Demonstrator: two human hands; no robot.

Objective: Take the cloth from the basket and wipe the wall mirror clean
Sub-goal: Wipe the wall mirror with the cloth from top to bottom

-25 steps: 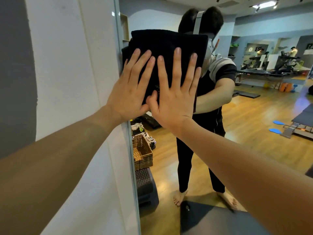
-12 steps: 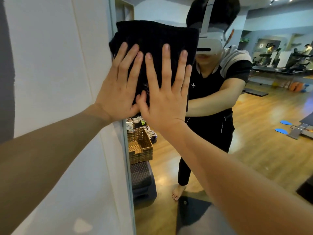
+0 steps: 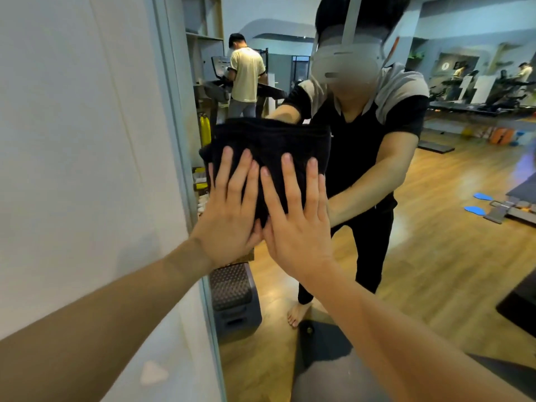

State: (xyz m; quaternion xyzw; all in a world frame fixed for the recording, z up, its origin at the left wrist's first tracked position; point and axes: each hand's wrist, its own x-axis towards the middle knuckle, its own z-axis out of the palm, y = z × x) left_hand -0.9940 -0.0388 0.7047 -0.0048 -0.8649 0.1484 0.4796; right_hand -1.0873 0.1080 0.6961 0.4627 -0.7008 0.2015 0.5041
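Cloth point(image 3: 269, 140), black, folded thick, lies flat against the wall mirror point(image 3: 435, 256) near its left edge, about chest height in the reflection. Soft and light by the look of it; ribbed knit, likely to bunch or slide on glass unless pressure is spread wide. Best held by flat palms across the lower half, as now, rather than by a pinch at a corner.

Left hand point(image 3: 229, 216) presses on the cloth's lower left, fingers straight and slightly spread, gripping nothing. Right hand point(image 3: 298, 224) presses just beside it on the lower right, fingers likewise straight; the two thumbs touch or nearly touch at the cloth's lower edge. Upper part of the cloth stands clear above the fingertips.

Judgement: wiping is under way; most of the glass to the right looks not yet covered.

White wall point(image 3: 81, 169) borders the mirror's frame on the left. Reflection shows a dark textured step box point(image 3: 232, 291) on wooden floor, and a person in a pale shirt point(image 3: 246, 74) at a treadmill.
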